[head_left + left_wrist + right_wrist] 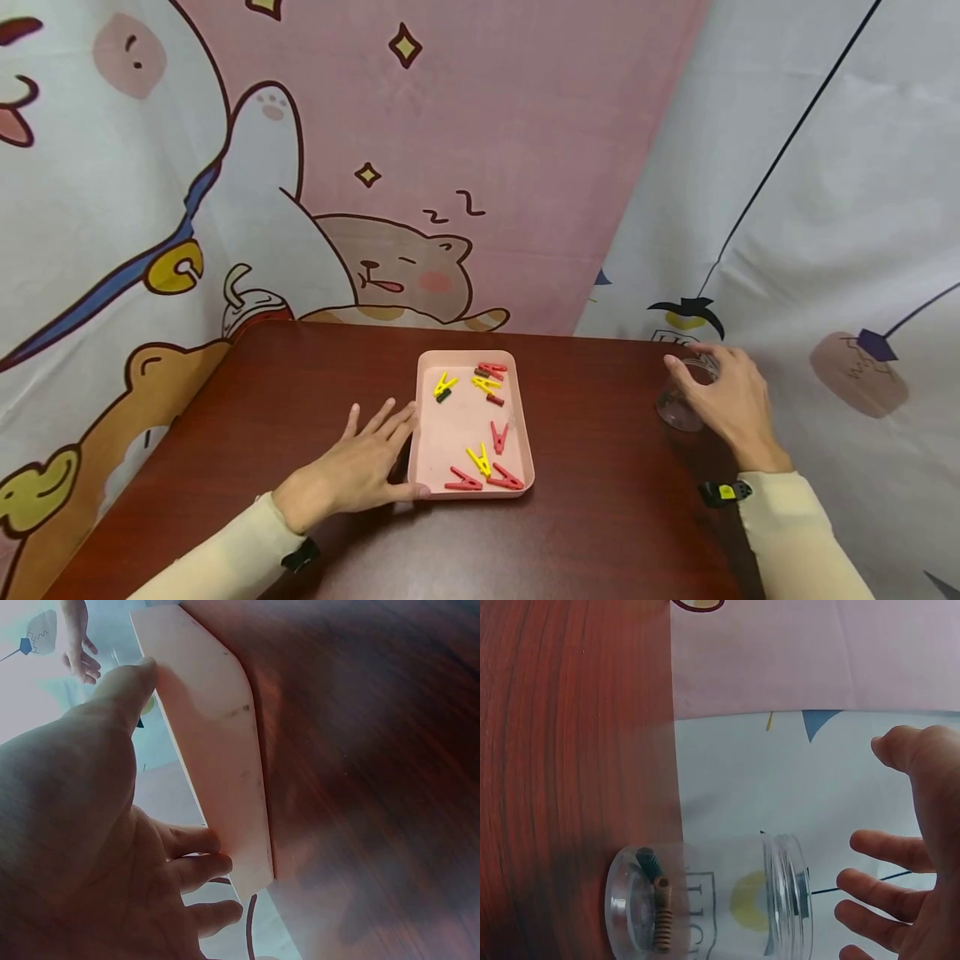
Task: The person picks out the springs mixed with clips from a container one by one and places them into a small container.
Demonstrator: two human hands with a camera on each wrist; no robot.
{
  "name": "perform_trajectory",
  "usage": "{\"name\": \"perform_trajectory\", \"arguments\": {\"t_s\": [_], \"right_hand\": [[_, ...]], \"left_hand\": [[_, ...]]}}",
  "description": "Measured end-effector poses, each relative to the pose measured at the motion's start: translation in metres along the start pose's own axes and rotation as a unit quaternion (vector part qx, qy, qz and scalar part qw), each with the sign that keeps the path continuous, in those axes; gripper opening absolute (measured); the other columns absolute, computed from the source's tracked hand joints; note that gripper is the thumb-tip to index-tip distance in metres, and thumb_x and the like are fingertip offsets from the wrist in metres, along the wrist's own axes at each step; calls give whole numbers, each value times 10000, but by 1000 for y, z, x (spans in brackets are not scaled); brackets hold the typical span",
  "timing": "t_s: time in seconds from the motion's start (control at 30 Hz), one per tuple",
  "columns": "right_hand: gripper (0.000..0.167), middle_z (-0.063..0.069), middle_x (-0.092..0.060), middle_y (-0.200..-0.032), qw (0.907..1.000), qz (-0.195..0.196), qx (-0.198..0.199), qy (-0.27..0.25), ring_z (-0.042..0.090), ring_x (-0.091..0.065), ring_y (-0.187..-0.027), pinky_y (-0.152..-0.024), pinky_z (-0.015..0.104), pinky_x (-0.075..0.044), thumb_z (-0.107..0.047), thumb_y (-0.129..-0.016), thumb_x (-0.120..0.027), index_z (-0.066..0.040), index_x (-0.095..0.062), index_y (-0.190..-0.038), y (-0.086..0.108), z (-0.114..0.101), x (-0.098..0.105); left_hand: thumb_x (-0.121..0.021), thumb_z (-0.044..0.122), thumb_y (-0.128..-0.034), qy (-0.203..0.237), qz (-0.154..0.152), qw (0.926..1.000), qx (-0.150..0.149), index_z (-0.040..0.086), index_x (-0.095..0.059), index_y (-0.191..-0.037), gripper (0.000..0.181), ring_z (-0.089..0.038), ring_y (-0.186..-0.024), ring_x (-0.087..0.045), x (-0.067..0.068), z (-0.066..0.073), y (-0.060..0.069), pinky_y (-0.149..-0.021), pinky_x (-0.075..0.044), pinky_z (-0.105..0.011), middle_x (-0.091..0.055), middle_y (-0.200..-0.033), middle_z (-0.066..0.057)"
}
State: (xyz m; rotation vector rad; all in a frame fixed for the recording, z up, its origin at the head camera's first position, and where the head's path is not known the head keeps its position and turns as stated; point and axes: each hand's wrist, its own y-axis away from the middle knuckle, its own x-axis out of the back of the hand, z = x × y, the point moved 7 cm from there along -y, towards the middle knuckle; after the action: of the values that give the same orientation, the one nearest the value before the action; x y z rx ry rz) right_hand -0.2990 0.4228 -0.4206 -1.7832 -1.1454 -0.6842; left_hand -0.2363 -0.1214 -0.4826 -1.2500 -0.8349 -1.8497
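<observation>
My left hand (pixel 358 468) rests at the near left side of a pink tray (pixel 448 429), its fingers spread and fairly straight. In the left wrist view, thumb and fingertips meet the tray's rim (pixel 217 757). Yellow clothespins (pixel 480 460) and red clothespins (pixel 499 437) lie in the tray, along with small dark green (pixel 444 395) and brown pieces (pixel 495 400). At the right, my right hand (pixel 733 400) hovers by a clear jar (pixel 731 930); its fingers are apart and off the rim. Inside the jar are small ribbed pieces (pixel 663 919), dark green and brown.
A dark red-brown wooden table (pixel 592 467) carries the tray near its middle and the jar near its right edge. Behind and at both sides hangs a cartoon-printed cloth (pixel 525 150), meeting the table's far edge.
</observation>
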Motion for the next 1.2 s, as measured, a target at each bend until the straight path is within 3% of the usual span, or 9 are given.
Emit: {"name": "perform_trajectory", "arguments": {"t_s": [0.5, 0.6, 0.83, 0.9, 1.1, 1.2], "right_hand": [[705, 343, -591, -1627, 9991, -24, 410, -57, 635, -538, -1465, -1123, 869, -417, -638, -1099, -716, -91, -713, -1543, 5, -31, -5], [686, 330, -616, -1588, 9985, 20, 534, -71, 593, -578, -1405, -1085, 839, -446, -624, -1094, -735, -95, -729, -1531, 6, -39, -6], [601, 295, -660, -1492, 9957, 168, 901, -123, 400, -589, -1081, -921, 672, -454, -529, -1064, -814, -109, -766, -1490, 12, -58, -11], [582, 301, -663, -1510, 9947, 219, 986, -179, 426, -610, -1123, -962, 701, -462, -496, -1053, -835, -98, -772, -1474, 13, -63, -12], [580, 292, -671, -1543, 9927, 176, 1157, -303, 556, -562, -1497, -1164, 860, -389, -481, -1047, -851, -82, -769, -1459, 15, -76, -20], [565, 271, -697, -1493, 9913, 139, 1284, -257, 562, -581, -1480, -1183, 848, -397, -486, -1050, -845, -86, -777, -1444, 15, -82, -25]], "left_hand": [[-782, 749, -1011, -22, -3, 10000, -19, 16, -368, -1812, 1162, -501, -1812, -235, -1, 1, 1, -1355, -94, -926, -316, -1931, -173], [-781, 753, -1010, -31, 0, 10000, -9, 20, -371, -1812, 1162, -496, -1815, -232, -1, 1, 1, -1358, -94, -922, -316, -1932, -170], [-776, 761, -1009, -17, -19, 10000, -9, 26, -376, -1812, 1160, -494, -1816, -228, -1, 1, 0, -1358, -88, -924, -315, -1933, -165], [-775, 763, -1009, -13, -35, 10000, -10, 26, -373, -1813, 1163, -491, -1818, -223, -1, 2, 0, -1359, -86, -922, -314, -1934, -165], [-783, 747, -1012, -15, -23, 10000, -5, 22, -391, -1804, 1143, -489, -1819, -223, 1, 3, 1, -1360, -88, -920, -319, -1931, -166], [-781, 749, -1012, -4, -42, 10000, 11, 22, -395, -1802, 1140, -493, -1817, -226, 2, 3, 1, -1359, -84, -922, -318, -1932, -166]]}}
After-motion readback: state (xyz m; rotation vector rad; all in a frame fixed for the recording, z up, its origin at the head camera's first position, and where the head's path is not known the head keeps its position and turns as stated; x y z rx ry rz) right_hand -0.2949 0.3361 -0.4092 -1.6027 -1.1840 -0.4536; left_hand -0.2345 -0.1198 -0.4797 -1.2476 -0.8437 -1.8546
